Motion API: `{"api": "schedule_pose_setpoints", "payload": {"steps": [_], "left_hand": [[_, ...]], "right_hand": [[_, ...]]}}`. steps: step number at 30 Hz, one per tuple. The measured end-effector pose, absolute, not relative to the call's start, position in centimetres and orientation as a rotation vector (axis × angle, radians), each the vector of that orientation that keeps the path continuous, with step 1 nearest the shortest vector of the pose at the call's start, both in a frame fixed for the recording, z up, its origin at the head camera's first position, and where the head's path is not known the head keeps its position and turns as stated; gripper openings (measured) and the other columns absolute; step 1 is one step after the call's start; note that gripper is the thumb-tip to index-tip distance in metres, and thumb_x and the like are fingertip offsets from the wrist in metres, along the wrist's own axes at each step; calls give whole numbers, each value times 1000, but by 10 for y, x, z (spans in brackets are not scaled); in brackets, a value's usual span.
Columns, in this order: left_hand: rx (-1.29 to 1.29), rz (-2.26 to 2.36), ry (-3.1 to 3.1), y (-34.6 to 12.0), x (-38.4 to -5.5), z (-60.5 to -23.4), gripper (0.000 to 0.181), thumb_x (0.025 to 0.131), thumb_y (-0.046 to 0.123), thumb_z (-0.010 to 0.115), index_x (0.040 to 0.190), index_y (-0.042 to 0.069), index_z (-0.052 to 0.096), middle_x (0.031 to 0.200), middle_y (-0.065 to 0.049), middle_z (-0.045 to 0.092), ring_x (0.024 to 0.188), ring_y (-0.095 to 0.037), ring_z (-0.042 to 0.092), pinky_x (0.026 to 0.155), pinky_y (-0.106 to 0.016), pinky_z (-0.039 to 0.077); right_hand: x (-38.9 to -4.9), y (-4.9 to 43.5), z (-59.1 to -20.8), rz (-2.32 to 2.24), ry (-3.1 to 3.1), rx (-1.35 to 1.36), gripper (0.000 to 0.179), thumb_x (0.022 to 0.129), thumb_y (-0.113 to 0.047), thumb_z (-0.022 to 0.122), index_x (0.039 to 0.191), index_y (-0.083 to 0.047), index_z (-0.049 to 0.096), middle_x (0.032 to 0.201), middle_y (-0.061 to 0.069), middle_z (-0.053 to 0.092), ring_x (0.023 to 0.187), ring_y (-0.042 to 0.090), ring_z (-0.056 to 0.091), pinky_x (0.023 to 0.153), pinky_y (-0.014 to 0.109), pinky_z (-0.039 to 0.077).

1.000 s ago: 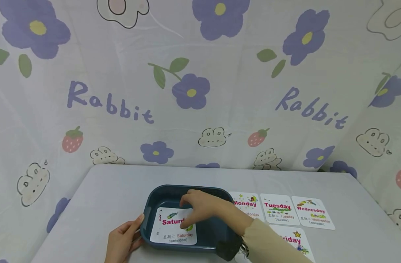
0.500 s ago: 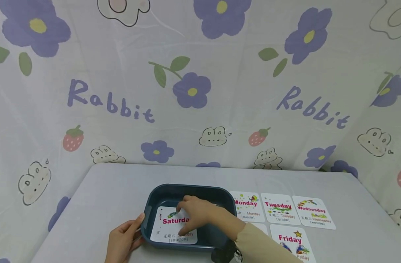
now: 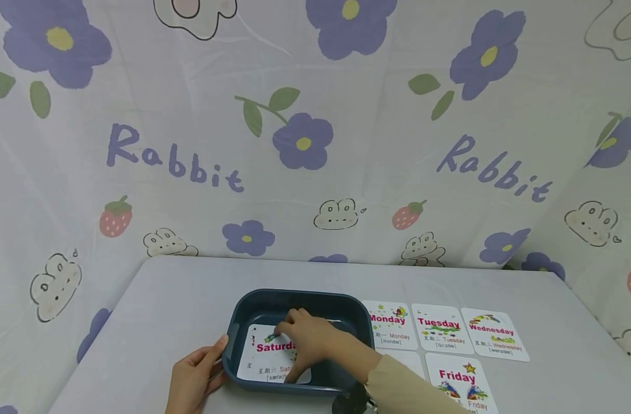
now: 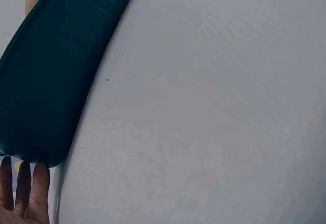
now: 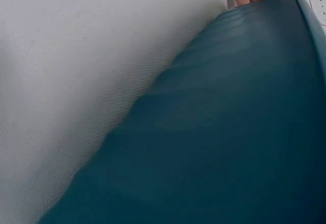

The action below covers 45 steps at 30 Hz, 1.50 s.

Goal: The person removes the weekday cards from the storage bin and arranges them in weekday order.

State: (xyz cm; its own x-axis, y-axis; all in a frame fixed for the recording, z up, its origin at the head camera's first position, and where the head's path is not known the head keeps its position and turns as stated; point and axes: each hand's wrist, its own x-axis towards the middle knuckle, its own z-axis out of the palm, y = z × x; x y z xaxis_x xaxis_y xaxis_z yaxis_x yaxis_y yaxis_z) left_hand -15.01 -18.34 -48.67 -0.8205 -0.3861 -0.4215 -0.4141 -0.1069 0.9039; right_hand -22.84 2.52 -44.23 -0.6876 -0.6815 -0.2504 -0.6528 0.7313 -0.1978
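A dark blue plastic tray (image 3: 341, 368) stands on the table. Inside it, at the left, lies a white card (image 3: 266, 365) printed "Saturday" in red, with a sliver of other print along its left edge. My right hand (image 3: 307, 339) reaches into the tray over this card, thumb and fingers spread apart, thumb tip near the lower edge and fingers near the upper one. At the tray's left end my left hand (image 3: 196, 374) steadies it, thumb by the rim. In the left wrist view straight fingers (image 4: 38, 191) meet the tray's end wall (image 4: 51, 81).
Right of the tray lie cards reading Monday (image 3: 393, 336), Tuesday (image 3: 442, 339), Wednesday (image 3: 493, 342) and Friday (image 3: 457, 376). Another white card (image 3: 408, 362) is partly hidden by the right forearm. A printed curtain (image 3: 367, 161) hangs behind the table (image 3: 181, 299).
My right hand has lowered toward the Saturday card, and its thumb has moved down to the card's lower edge. The left hand and the tray have stayed put.
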Motion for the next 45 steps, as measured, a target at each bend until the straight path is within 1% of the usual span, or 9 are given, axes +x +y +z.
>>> {"api": "schedule_pose_setpoints", "payload": {"steps": [5,10,14,18,24,30,33,45], "left_hand": [[-944,2133,2075,-183,-150,-487,74,65,55,75,102,-9,62,80,-5,68,68,-13,66,60,-30,56],[-958,2134,2064,-183,-150,-487,74,65,55,76,102,-9,62,80,-4,68,68,-12,65,59,-29,56],[-960,2143,2053,-183,-150,-487,71,66,54,76,100,-8,63,80,-3,68,68,-12,65,59,-28,56],[-968,2147,2048,-182,-150,-486,73,65,55,76,100,-8,63,80,-3,68,68,-13,65,60,-29,56],[-980,2148,2051,-181,-149,-484,75,65,56,75,101,-8,62,83,-6,69,68,-13,66,61,-29,56],[-981,2155,2051,-181,-148,-484,72,66,54,76,99,-8,62,83,-6,69,67,-13,66,60,-29,56],[-978,2166,2047,-180,-148,-484,70,66,53,76,98,-8,63,82,-5,69,67,-13,66,60,-29,56],[-959,2161,2054,-181,-149,-486,72,66,54,76,99,-9,62,78,-3,68,66,-12,65,59,-28,56]], "right_hand": [[-229,25,-446,-120,2626,-1050,79,56,-50,84,125,-28,52,116,-3,47,95,9,41,82,30,48],[-229,25,-446,-152,2622,-1060,79,55,-47,86,123,-27,53,116,-4,48,96,10,42,86,32,48],[-229,25,-446,-162,2624,-1074,78,54,-47,86,122,-26,54,116,-4,49,97,9,43,88,33,48],[-229,25,-446,-165,2623,-1081,77,54,-46,87,121,-26,55,116,-4,50,97,9,44,88,32,48],[-229,25,-445,-197,2606,-1086,73,54,-44,87,117,-25,55,114,-3,50,95,10,42,87,28,47],[-230,25,-447,-226,2587,-1097,68,54,-41,88,111,-25,54,113,-1,46,96,11,39,86,27,45],[-232,26,-449,-233,2575,-1103,68,55,-41,88,112,-25,53,113,0,45,96,12,38,85,26,45],[-234,29,-449,-316,2532,-1104,71,56,-40,87,114,-26,49,110,-4,41,97,10,35,82,23,44]]}}
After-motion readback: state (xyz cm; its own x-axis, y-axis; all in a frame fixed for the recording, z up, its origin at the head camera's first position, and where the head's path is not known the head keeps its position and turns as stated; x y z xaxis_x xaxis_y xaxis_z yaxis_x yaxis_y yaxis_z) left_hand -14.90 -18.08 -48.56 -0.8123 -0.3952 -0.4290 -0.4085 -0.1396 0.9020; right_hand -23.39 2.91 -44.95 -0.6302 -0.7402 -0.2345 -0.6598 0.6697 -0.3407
